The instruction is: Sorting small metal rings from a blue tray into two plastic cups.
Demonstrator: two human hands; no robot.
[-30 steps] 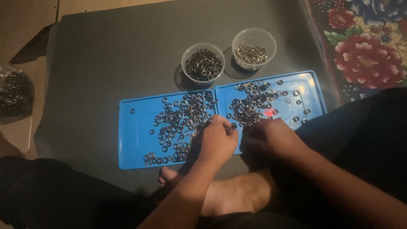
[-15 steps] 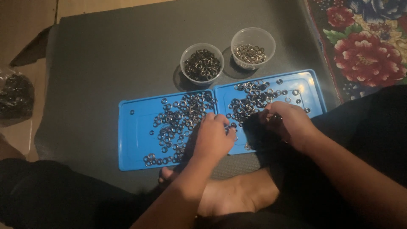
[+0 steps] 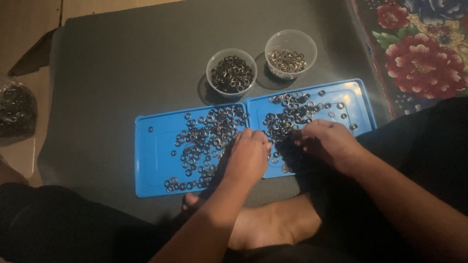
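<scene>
Small metal rings are scattered over the blue tray, where the left hand and right hand are rested palm-down, fingers curled onto rings; pinching can't be told. At 12 o'clock, two clear cups of rings are seen, bare mat beyond.

Small round metal eyelet rings, silver and dark mixed, lie flat and loosely scattered across 2 shallow blue plastic trays set side by side, touching, on the mat.
</scene>
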